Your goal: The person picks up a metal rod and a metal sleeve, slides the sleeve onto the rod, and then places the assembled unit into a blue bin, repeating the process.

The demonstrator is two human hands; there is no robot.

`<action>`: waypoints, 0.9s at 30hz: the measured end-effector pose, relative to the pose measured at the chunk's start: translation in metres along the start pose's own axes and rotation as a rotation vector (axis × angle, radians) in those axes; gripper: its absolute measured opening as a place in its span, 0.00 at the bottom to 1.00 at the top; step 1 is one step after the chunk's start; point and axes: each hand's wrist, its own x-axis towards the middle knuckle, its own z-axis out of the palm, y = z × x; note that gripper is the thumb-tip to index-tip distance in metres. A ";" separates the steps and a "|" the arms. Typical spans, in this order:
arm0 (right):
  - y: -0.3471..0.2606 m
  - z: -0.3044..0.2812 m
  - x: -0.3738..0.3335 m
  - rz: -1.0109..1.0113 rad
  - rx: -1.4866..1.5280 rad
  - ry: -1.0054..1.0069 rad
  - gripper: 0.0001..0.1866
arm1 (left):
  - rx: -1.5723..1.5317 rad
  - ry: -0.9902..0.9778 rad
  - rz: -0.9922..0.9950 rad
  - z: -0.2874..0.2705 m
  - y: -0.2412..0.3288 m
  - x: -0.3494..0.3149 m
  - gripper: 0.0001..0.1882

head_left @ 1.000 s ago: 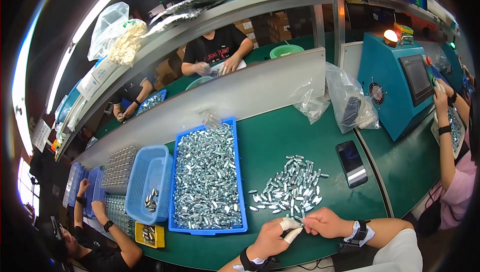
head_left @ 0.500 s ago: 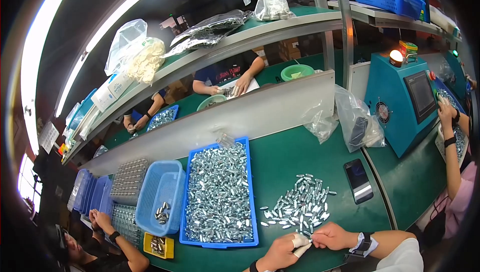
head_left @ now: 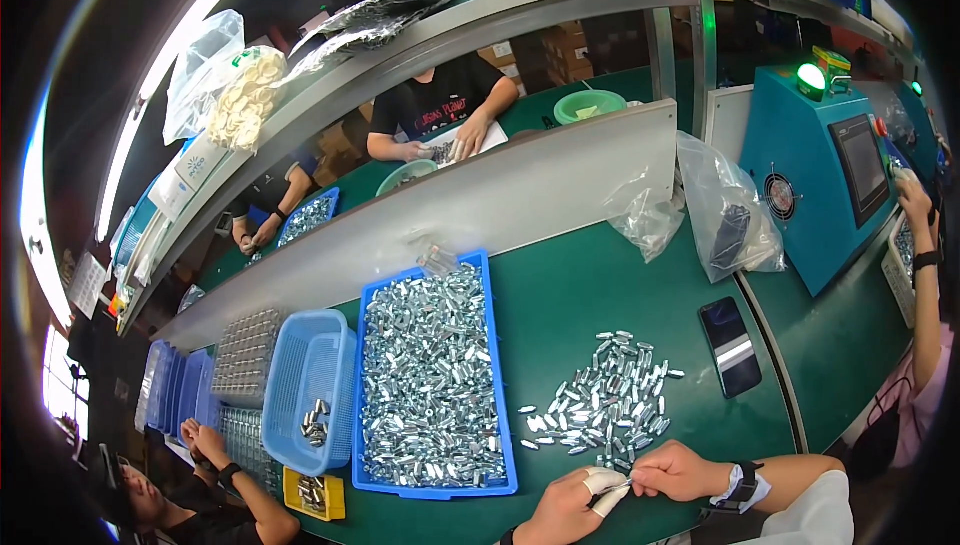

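Note:
My left hand (head_left: 572, 510), with pale finger cots on its thumb and a finger, is closed in a pinch. Its tips meet those of my right hand (head_left: 678, 472), also pinched, with a dark band and white cloth around the wrist. Between them is a small silvery metal part (head_left: 630, 483), mostly hidden by the fingertips. Just beyond my hands, a loose pile of short metal parts (head_left: 622, 395) lies on the green table (head_left: 560, 290). Left of the pile stands a blue tray (head_left: 435, 492) full of similar parts.
A phone (head_left: 730, 348) lies right of the pile. A light blue basket (head_left: 318, 355) and yellow box (head_left: 336, 501) stand left of the tray. A grey partition (head_left: 540, 190) runs behind; a teal machine (head_left: 785, 160) stands at right. Co-workers sit left, right and across.
The whole view has shifted slightly. My hands stay pinched together near the pile. The lamp on the teal machine has turned from orange-white to green.

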 end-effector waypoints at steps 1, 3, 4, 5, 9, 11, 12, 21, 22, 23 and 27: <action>0.001 -0.001 -0.002 0.005 -0.006 -0.007 0.18 | 0.005 0.005 0.003 0.000 0.000 -0.001 0.08; 0.000 0.000 -0.001 0.006 -0.008 -0.012 0.18 | 0.008 -0.012 -0.038 -0.002 -0.001 -0.004 0.08; -0.002 0.001 0.001 -0.004 -0.013 -0.008 0.17 | 0.008 -0.024 -0.077 -0.004 -0.002 -0.004 0.08; -0.002 0.002 0.001 -0.011 -0.019 -0.007 0.17 | 0.006 -0.034 -0.118 -0.004 -0.003 -0.006 0.09; -0.003 0.004 -0.002 -0.048 -0.057 0.015 0.17 | 0.020 0.016 -0.056 0.002 -0.013 -0.004 0.06; -0.003 0.005 -0.004 -0.060 -0.067 0.025 0.17 | 0.047 0.035 -0.075 0.001 -0.013 -0.006 0.06; -0.004 0.004 -0.003 -0.069 -0.078 0.051 0.18 | 0.071 0.056 -0.090 0.001 -0.014 -0.008 0.06; -0.005 0.007 -0.011 0.032 0.019 0.214 0.20 | -0.060 0.292 -0.128 0.003 -0.033 -0.021 0.07; -0.005 0.007 -0.011 0.034 0.030 0.229 0.21 | -0.063 0.291 -0.133 0.003 -0.034 -0.021 0.07; -0.003 0.008 -0.010 0.042 0.033 0.227 0.21 | -0.097 0.308 -0.114 0.003 -0.035 -0.022 0.07; 0.003 0.006 -0.001 0.029 0.043 0.246 0.22 | -0.194 0.393 -0.093 -0.004 -0.044 -0.018 0.07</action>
